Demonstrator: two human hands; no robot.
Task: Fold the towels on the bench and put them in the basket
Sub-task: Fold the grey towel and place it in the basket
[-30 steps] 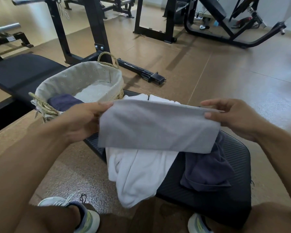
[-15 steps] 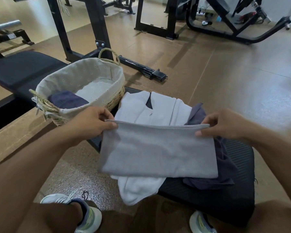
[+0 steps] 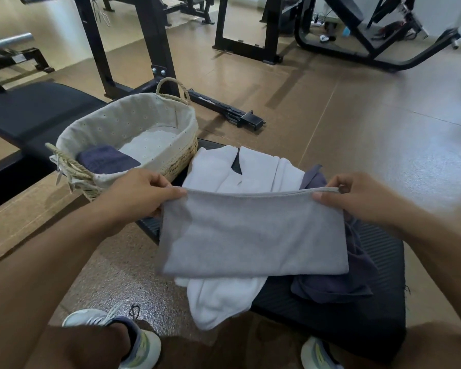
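A light grey towel [image 3: 253,233], folded to a wide rectangle, hangs stretched between both hands above the counter [image 3: 378,302], a black padded gym bench. The left hand [image 3: 141,194] pinches the towel's upper left corner between thumb and curled fingers; the right hand [image 3: 357,194] pinches the upper right corner the same way. The top edge runs nearly straight from hand to hand, and the cloth's lower edge lies over the pile beneath it.

Under the grey towel, a crumpled white towel [image 3: 224,296] sprawls across the counter, one end drooping off the near edge and the other end reaching to just beside the basket. To the right of the white towel and partly covered by the grey one, a dark purple-grey towel [image 3: 336,286] lies bunched on the counter.

The wicker basket [image 3: 176,158], lined with pale dotted fabric, sits at the counter's far left end, close to the left hand. Inside it, at its near end, a folded navy towel [image 3: 107,159] lies flat. Two sneakers [image 3: 141,344] stand on the floor below the counter's near edge.
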